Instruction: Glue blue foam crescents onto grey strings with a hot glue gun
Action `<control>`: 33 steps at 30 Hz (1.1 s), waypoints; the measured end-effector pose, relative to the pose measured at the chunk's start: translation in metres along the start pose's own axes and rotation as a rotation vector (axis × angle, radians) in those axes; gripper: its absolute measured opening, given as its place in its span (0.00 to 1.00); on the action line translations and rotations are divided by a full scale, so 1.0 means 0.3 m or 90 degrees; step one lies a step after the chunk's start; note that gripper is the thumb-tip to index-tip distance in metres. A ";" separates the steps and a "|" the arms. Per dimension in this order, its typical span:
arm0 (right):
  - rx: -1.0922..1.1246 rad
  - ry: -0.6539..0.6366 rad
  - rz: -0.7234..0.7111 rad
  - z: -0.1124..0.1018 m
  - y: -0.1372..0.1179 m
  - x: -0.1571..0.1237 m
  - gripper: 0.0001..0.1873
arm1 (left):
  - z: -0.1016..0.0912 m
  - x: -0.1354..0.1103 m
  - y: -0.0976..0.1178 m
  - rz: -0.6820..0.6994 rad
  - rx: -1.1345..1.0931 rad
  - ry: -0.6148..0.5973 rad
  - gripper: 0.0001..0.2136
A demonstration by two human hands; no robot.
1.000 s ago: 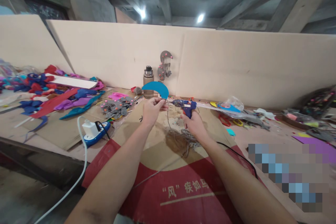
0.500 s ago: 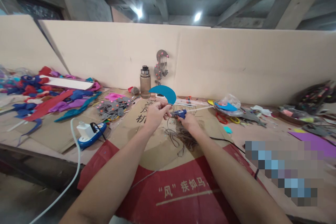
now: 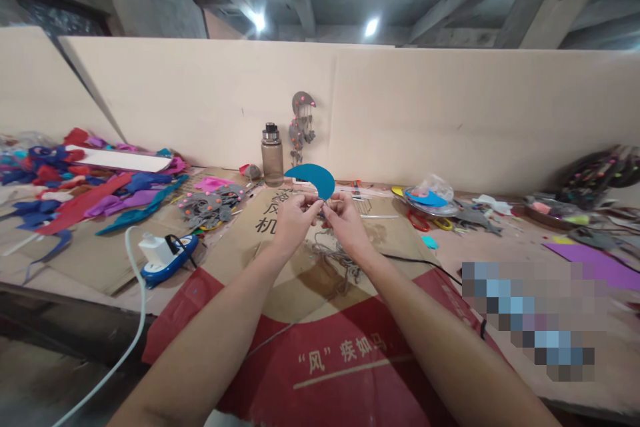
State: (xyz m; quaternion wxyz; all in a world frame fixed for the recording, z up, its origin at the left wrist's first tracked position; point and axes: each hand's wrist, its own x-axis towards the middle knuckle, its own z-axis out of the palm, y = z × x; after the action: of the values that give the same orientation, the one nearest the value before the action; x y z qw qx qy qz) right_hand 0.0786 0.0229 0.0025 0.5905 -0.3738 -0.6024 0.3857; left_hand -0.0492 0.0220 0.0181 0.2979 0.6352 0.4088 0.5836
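Left hand: the left hand [image 3: 293, 217] is raised over the cardboard sheet [image 3: 280, 353], with thumb and fingers pinched shut on the lower edge of the blue crescent [image 3: 314, 179]. This grip matches both earlier frames.
Right hand: the right hand [image 3: 346, 221] is drawn up against the left hand, and the fingertips of the two meet just under the crescent. Whether it is clamped on anything cannot be told.
Blue crescent: held in the air with its arch upward, between the two hands and the back wall, to the right of the bottle [image 3: 271, 155].
Change, right hand: one second ago this hand gripped a blue glue gun with its nozzle aimed at the crescent, apart from the left hand. Half a second ago it was lower and closer. Now the hands are together and the glue gun does not show.
Change, crescent: it has stayed in the left hand at about the same height throughout.
Black cord: the black cord [image 3: 415, 261] runs from under the right wrist to the right across the table.
String: a grey string tangle [image 3: 336, 255] lies on the cardboard below the hands, in the same place as before.
Left side: a blue power strip [image 3: 167, 260] with a white plug, and behind it a felt pile [image 3: 75, 180] in mixed colours.
Right side: red scissors [image 3: 417, 219] near a clear bag [image 3: 433, 190].
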 end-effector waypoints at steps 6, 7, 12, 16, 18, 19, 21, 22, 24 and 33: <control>-0.106 0.076 -0.025 -0.026 -0.035 -0.009 0.09 | 0.001 0.001 -0.001 -0.022 -0.005 -0.009 0.09; -0.110 0.080 -0.024 -0.027 -0.044 -0.011 0.09 | 0.002 0.002 -0.002 -0.027 -0.012 -0.011 0.08; -0.095 0.113 -0.021 -0.026 -0.064 -0.019 0.09 | 0.003 -0.002 -0.006 -0.037 -0.036 -0.033 0.09; -0.120 0.109 -0.030 -0.030 -0.063 -0.023 0.10 | 0.004 -0.008 -0.006 -0.050 -0.061 -0.038 0.10; -0.127 0.106 -0.034 -0.033 -0.063 -0.024 0.10 | 0.005 -0.009 -0.008 -0.057 -0.083 -0.043 0.11; -0.128 0.104 -0.034 -0.034 -0.063 -0.024 0.10 | 0.006 -0.008 -0.009 -0.060 -0.095 -0.046 0.11; -0.123 0.101 -0.033 -0.036 -0.065 -0.026 0.10 | 0.007 -0.006 -0.013 -0.070 -0.122 -0.055 0.12; -0.118 0.102 -0.031 -0.036 -0.066 -0.027 0.10 | 0.008 -0.006 -0.014 -0.077 -0.135 -0.060 0.12; -0.107 0.102 -0.029 -0.037 -0.068 -0.027 0.11 | 0.008 -0.004 -0.016 -0.090 -0.159 -0.070 0.12; 0.079 0.050 0.029 -0.049 -0.041 -0.017 0.14 | 0.011 0.005 -0.010 -0.144 -0.317 -0.158 0.16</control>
State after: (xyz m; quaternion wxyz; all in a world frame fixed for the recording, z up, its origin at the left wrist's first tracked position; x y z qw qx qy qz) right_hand 0.0934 0.0133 0.0114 0.6266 -0.3654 -0.5449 0.4206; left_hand -0.0464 0.0252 0.0159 0.5552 0.5598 0.2818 0.5468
